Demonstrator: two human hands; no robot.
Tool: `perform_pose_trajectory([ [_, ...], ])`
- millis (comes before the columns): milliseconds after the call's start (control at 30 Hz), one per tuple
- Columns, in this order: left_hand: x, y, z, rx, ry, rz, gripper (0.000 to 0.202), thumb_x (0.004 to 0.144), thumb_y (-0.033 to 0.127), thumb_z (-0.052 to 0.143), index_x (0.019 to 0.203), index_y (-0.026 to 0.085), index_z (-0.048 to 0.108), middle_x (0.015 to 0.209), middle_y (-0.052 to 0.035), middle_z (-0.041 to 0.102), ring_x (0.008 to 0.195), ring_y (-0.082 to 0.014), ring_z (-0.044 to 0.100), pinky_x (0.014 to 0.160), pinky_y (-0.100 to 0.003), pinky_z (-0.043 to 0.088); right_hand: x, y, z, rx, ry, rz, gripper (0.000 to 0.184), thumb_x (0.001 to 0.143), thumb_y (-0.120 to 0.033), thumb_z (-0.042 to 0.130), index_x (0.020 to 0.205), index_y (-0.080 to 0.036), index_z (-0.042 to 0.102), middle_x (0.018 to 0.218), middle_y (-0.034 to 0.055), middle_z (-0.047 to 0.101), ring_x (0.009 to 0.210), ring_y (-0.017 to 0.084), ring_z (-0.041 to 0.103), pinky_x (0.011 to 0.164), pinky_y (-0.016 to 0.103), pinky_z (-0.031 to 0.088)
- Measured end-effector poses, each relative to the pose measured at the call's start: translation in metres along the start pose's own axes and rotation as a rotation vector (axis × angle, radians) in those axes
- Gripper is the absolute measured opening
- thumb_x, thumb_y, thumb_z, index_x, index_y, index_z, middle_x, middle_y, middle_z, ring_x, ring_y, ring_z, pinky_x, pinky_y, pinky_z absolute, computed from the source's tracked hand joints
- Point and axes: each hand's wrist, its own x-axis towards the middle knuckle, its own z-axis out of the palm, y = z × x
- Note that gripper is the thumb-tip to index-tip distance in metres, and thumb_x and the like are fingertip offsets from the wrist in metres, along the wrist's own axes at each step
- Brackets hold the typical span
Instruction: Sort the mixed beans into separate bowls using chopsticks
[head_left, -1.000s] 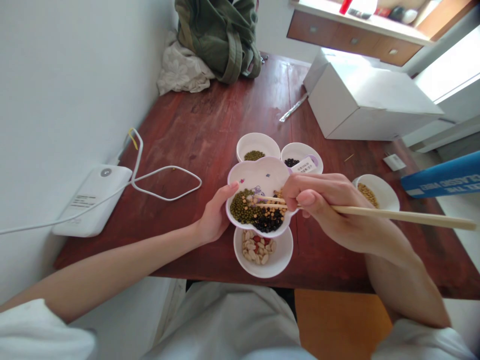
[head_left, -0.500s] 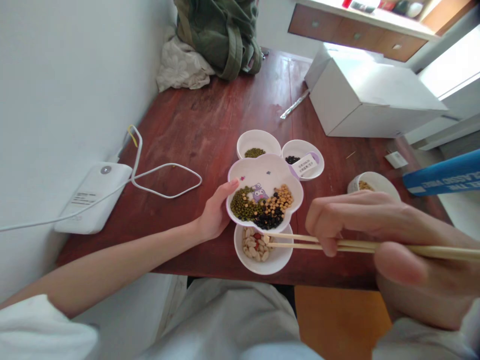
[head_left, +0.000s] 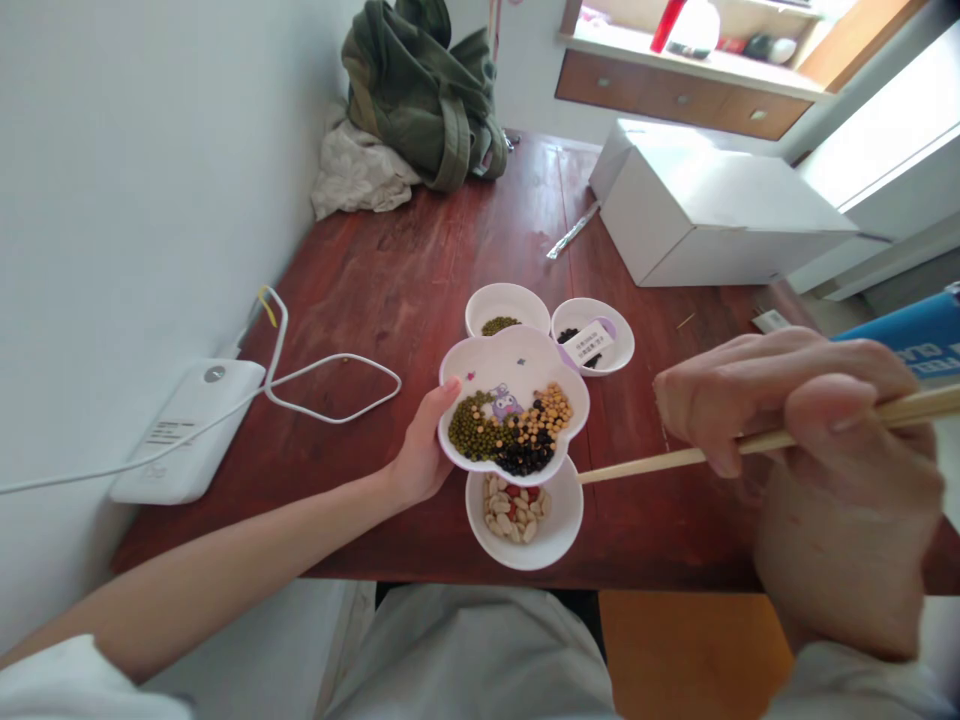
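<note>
My left hand (head_left: pixel 421 450) grips the left rim of a white flower-shaped dish (head_left: pixel 480 362) that holds mixed green, black and yellow beans. My right hand (head_left: pixel 795 410) is closed on a pair of wooden chopsticks (head_left: pixel 645 464), raised at the right. Their tips point left, at the right rim of a small white bowl (head_left: pixel 559 530) of pale and red beans just below the dish. Behind the dish stand a small bowl with green beans (head_left: pixel 506 302) and a small bowl with black beans and a paper label (head_left: pixel 616 345).
A white charger block (head_left: pixel 187 425) with a looped white cable (head_left: pixel 330 385) lies at the table's left edge by the wall. A green bag (head_left: pixel 420 90) and pale cloth (head_left: pixel 352 170) sit at the back. A white box (head_left: pixel 712 215) stands at the right.
My right hand drew the chopsticks out of the flower dish, passed over the near bowl, then pulled back right and up. The left hand kept its hold on the dish.
</note>
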Motion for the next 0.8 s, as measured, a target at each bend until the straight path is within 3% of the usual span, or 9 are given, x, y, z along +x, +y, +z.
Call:
perform_pose_trajectory([
  [167, -0.001, 0.001, -0.001, 0.004, 0.047, 0.12, 0.05, 0.081, 0.066, 0.093, 0.1, 0.02, 0.084, 0.114, -0.0131, 0.093, 0.143, -0.0498, 0.077, 0.122, -0.062, 0.064, 0.0, 0.004, -0.002, -0.024, -0.109, -0.011, 0.053, 0.122, -0.051, 0.056, 0.078, -0.023, 0.066, 0.06, 0.0019, 0.061, 0.05, 0.016, 0.057, 0.049, 0.034, 0.038],
  [367, 0.007, 0.01, -0.001, -0.052, 0.163, 0.287, 0.046, 0.083, 0.061, 0.092, 0.105, 0.021, 0.085, 0.111, -0.0099, 0.093, 0.142, -0.0436, 0.078, 0.119, -0.054, 0.066, 0.01, 0.013, 0.001, -0.189, -0.238, -0.05, 0.064, 0.121, -0.063, 0.057, 0.075, -0.02, 0.066, 0.062, -0.0014, 0.063, 0.053, 0.008, 0.056, 0.054, 0.025, 0.038],
  [433, 0.014, 0.014, 0.0, -0.073, 0.191, 0.396, 0.044, 0.087, 0.058, 0.09, 0.11, 0.02, 0.085, 0.113, -0.0101, 0.092, 0.141, -0.0394, 0.078, 0.119, -0.048, 0.066, 0.014, 0.019, -0.001, -0.28, -0.209, -0.065, 0.07, 0.121, -0.069, 0.05, 0.074, -0.019, 0.067, 0.062, -0.0009, 0.063, 0.054, 0.009, 0.056, 0.054, 0.026, 0.038],
  [500, 0.023, 0.017, 0.0, -0.111, 0.236, 0.557, 0.035, 0.088, 0.051, 0.087, 0.106, 0.021, 0.084, 0.11, -0.0074, 0.092, 0.135, -0.0338, 0.081, 0.116, -0.04, 0.066, 0.016, 0.025, -0.007, -0.32, -0.101, -0.09, 0.074, 0.12, -0.072, 0.048, 0.071, -0.02, 0.065, 0.062, -0.0004, 0.062, 0.053, 0.01, 0.054, 0.054, 0.028, 0.037],
  [600, 0.036, 0.021, 0.001, -0.115, 0.161, 0.715, 0.038, 0.098, 0.052, 0.073, 0.115, 0.02, 0.083, 0.122, -0.0059, 0.091, 0.143, -0.031, 0.075, 0.12, -0.042, 0.062, 0.014, 0.029, -0.014, -0.292, 0.059, -0.122, 0.08, 0.117, -0.081, 0.042, 0.065, -0.021, 0.06, 0.058, -0.0014, 0.055, 0.051, 0.012, 0.051, 0.054, 0.03, 0.036],
  [700, 0.042, 0.024, 0.003, -0.103, 0.097, 0.758, 0.04, 0.101, 0.051, 0.069, 0.119, 0.018, 0.081, 0.125, -0.0075, 0.089, 0.148, -0.0307, 0.07, 0.122, -0.042, 0.059, 0.014, 0.028, -0.012, -0.199, 0.115, -0.161, 0.08, 0.119, -0.079, 0.04, 0.064, -0.023, 0.055, 0.056, -0.0024, 0.051, 0.049, 0.012, 0.046, 0.052, 0.031, 0.032],
  [800, 0.044, 0.027, 0.004, -0.094, 0.069, 0.773, 0.044, 0.099, 0.055, 0.07, 0.12, 0.017, 0.081, 0.126, -0.0087, 0.088, 0.149, -0.0322, 0.069, 0.124, -0.042, 0.058, 0.014, 0.023, 0.002, -0.183, 0.04, -0.165, 0.076, 0.122, -0.074, 0.041, 0.065, -0.023, 0.05, 0.058, -0.0029, 0.051, 0.052, 0.012, 0.045, 0.056, 0.031, 0.032],
])
